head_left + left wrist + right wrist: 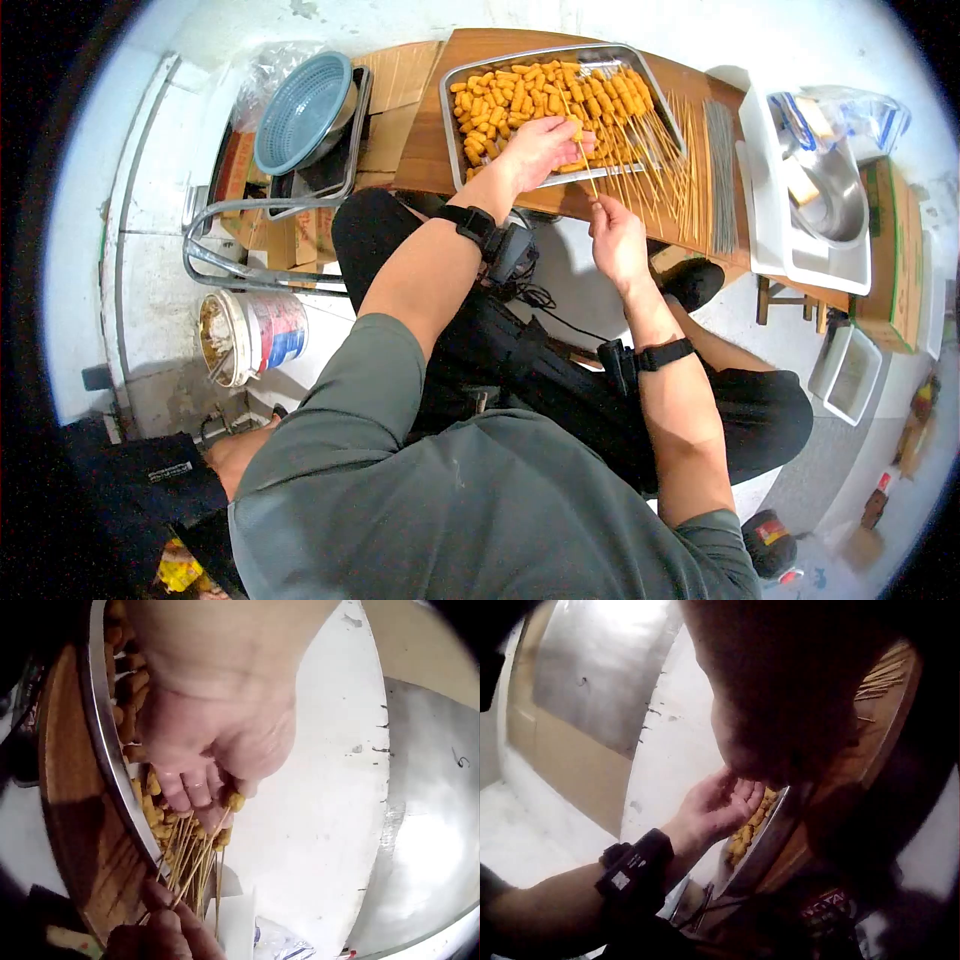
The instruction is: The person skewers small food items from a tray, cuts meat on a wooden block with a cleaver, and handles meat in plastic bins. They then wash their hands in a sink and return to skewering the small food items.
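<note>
In the head view my left hand (pixel 545 152) is over the front of a metal tray (pixel 449 130) heaped with short orange-yellow sausage-like pieces (pixel 490 105). Its thumb and forefinger pinch one such piece (pixel 235 801) at the tip of a bamboo skewer (pixel 196 868); the other fingers extend over the tray. Below it, just off the table's front edge, my right hand (pixel 618 240) grips the skewer's lower end. Loaded skewers (pixel 625 95) lie along the tray's right side, sticks pointing toward me. In the right wrist view, the right hand is mostly dark.
Bare bamboo skewers (pixel 690 180) and a row of thin grey sticks (pixel 720 175) lie right of the tray on the wooden table (pixel 425 150). A white bin (pixel 765 220) holding a steel bowl (pixel 835 205) stands at right. Left are a blue basket (pixel 300 115) and a bucket (pixel 240 340).
</note>
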A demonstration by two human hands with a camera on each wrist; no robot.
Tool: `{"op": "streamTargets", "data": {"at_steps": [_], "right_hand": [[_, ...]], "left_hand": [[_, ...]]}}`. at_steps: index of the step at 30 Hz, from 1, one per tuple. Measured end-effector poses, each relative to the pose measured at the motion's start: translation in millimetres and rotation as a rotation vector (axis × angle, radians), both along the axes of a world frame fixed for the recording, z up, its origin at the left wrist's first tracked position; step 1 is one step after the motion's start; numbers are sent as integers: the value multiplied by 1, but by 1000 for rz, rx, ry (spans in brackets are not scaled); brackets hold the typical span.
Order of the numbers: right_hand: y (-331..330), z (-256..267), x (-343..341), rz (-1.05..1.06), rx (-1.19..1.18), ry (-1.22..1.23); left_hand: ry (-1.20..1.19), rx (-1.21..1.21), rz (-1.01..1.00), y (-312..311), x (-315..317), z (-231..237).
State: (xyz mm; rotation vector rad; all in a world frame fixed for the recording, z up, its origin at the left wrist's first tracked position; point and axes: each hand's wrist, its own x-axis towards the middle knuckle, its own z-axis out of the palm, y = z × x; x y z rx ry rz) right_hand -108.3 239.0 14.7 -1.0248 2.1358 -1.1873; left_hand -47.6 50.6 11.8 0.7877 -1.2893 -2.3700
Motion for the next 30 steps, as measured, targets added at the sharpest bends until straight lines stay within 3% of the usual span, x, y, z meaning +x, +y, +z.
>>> {"op": "streamTargets", "data": {"at_steps": [3,5,19,22,24,25,27,29,30], "right_hand": [[3,5,-2,-55,64,-124],[3,-7,-5,-49,-16,33],[5,1,-6,-111,-56,53],[6,-7,-8,-127,-54,33],[7,-16,-11,-151,-52,46],[8,-15,-11,-152,-49,45],[10,-10,-13,-152,-51,28],[9,-10,-15,-157,-36,16],[9,-11,-15,-160,-19,1]], "left_hand": [[-48,-68,-62,-4,4,1],[-31,-62,-61,-6,7,3],[64,53,-9,-10,12,6],[-80,-81,59,-25,16,8],[-171,-238,313,-65,28,-1],[-274,-415,339,-80,38,-1],[-258,-465,384,-104,56,-8],[-902,-1262,194,-115,60,0],[-855,-1342,88,-111,63,-2]]}}
